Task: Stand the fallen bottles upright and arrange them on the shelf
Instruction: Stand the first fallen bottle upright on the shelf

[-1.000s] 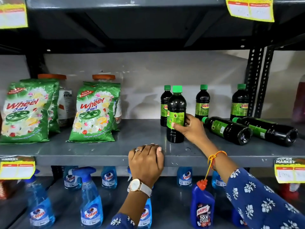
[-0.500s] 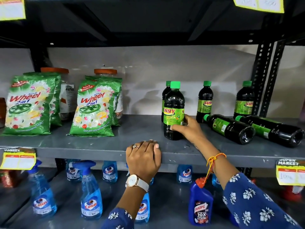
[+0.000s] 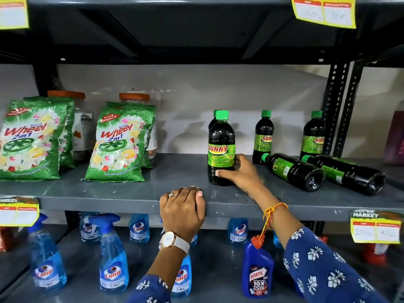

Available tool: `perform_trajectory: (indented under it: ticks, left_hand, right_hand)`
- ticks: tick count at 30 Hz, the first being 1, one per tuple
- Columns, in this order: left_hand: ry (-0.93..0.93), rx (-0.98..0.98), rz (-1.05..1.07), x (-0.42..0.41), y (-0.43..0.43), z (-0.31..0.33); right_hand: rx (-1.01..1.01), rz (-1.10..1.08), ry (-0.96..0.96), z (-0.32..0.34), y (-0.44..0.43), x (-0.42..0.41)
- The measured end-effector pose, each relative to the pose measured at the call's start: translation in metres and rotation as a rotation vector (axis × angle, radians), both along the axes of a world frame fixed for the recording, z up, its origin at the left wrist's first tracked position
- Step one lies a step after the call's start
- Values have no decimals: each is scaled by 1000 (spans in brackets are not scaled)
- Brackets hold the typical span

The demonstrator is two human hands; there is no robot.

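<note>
A dark Sunny bottle (image 3: 221, 147) with a green cap stands upright near the front of the grey shelf (image 3: 113, 191). My right hand (image 3: 241, 171) wraps its lower part from the right. Another upright bottle (image 3: 212, 121) is mostly hidden behind it. Two more upright bottles (image 3: 264, 136) (image 3: 313, 136) stand at the back. Two fallen bottles (image 3: 294, 171) (image 3: 345, 174) lie on their sides at the right, caps pointing back-left. My left hand (image 3: 182, 212) grips the shelf's front edge.
Green Wheel detergent bags (image 3: 119, 143) (image 3: 28, 141) and orange-lidded jars (image 3: 82, 125) fill the shelf's left part. Blue Colin spray bottles (image 3: 112, 256) and a Harpic bottle (image 3: 258, 272) stand on the lower shelf. A perforated upright post (image 3: 334, 110) bounds the right side.
My right hand has turned the held bottle so its Sunny label faces front. The bottle still stands in place. The view has drifted slightly; my left hand stays on the edge.
</note>
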State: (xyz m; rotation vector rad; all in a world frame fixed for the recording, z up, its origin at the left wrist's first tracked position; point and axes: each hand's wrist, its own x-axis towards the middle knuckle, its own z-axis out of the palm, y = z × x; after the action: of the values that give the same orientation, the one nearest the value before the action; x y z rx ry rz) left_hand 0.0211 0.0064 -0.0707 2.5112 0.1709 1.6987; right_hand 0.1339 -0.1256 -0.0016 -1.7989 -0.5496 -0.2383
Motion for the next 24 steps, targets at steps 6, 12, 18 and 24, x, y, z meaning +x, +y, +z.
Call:
perform_trajectory:
  ticks: [6, 12, 18, 24]
  left_hand:
    - [28, -1, 1, -3, -1, 2]
    - [93, 1, 12, -10, -2, 5]
    - [140, -3, 21, -11, -2, 5]
    - [94, -1, 41, -6, 0, 3]
  right_hand:
    - [-3, 38, -6, 1, 0, -5]
    - [-58, 44, 22, 6, -3, -15]
    - [-105, 64, 12, 3, -12, -36]
    - [-87, 69, -37, 0, -17, -55]
